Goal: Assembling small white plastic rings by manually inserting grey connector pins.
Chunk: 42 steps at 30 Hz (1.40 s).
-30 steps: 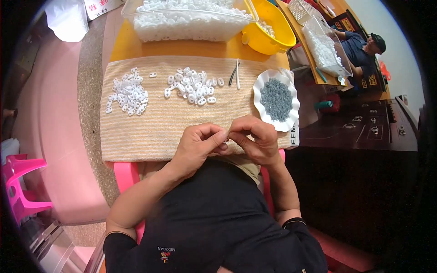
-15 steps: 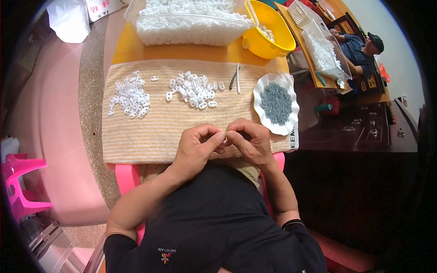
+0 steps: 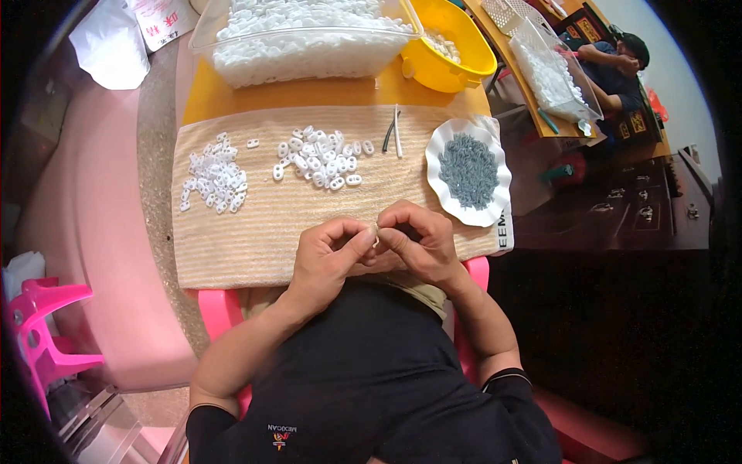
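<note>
My left hand (image 3: 331, 255) and my right hand (image 3: 417, 241) meet fingertip to fingertip over the near edge of a beige woven mat (image 3: 263, 224). Between them they pinch a tiny white plastic piece (image 3: 376, 232), mostly hidden by the fingers. On the mat lie a middle pile of white oval plastic pieces (image 3: 321, 161) and a left pile of similar white pieces (image 3: 216, 179). A white scalloped plate (image 3: 495, 203) at the right holds small grey parts (image 3: 468, 168).
Tweezers (image 3: 394, 133) lie on the mat beyond the piles. A clear tub of white pieces (image 3: 301, 39) and a yellow bowl (image 3: 456, 54) stand at the back. Another person (image 3: 618, 66) sits at the far right table. Pink stool (image 3: 39, 325) at left.
Both hands stay pinched together at the mat's near edge; the fingers shift only slightly around the small piece. The piles and plate have not moved.
</note>
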Motion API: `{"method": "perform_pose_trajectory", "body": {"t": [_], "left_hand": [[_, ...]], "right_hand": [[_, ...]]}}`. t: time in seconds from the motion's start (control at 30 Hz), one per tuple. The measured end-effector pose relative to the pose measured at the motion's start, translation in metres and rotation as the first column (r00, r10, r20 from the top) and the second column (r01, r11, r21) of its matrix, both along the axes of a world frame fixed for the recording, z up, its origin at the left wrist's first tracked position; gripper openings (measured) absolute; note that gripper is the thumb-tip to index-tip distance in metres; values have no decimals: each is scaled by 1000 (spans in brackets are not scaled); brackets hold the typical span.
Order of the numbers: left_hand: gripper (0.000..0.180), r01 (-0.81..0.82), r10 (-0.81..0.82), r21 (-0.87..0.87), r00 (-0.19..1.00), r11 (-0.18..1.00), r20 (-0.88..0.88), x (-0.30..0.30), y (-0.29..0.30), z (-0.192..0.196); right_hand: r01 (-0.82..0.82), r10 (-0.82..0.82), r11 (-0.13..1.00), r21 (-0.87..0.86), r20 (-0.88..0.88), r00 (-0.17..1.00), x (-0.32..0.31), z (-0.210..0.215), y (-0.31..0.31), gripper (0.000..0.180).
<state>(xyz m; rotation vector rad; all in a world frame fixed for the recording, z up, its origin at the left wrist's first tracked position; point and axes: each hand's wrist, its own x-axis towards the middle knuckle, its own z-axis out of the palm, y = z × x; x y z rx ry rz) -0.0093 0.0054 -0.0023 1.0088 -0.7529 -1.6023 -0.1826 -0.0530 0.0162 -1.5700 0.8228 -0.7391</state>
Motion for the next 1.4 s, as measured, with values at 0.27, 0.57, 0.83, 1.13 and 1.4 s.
{"method": "perform_pose_trajectory", "body": {"t": [0.27, 0.57, 0.83, 1.13, 1.4], "left_hand": [[11, -38, 64, -90, 951, 995, 303, -2, -5, 7], [7, 301, 411, -576, 464, 760, 785, -8, -42, 10], [10, 410, 399, -503, 316, 761, 861, -12, -51, 2], [17, 7, 155, -279, 817, 960, 555, 5, -21, 1], [21, -17, 9, 78, 994, 997, 105, 10, -16, -3]], "right_hand": [[81, -62, 989, -123, 145, 988, -9, 3, 1, 6], [276, -260, 961, -36, 238, 936, -21, -3, -7, 10], [307, -304, 952, 24, 221, 927, -22, -4, -11, 10], [236, -257, 962, 138, 167, 952, -18, -16, -7, 12], [186, -198, 967, 172, 55, 979, -6, -20, 4, 12]]}}
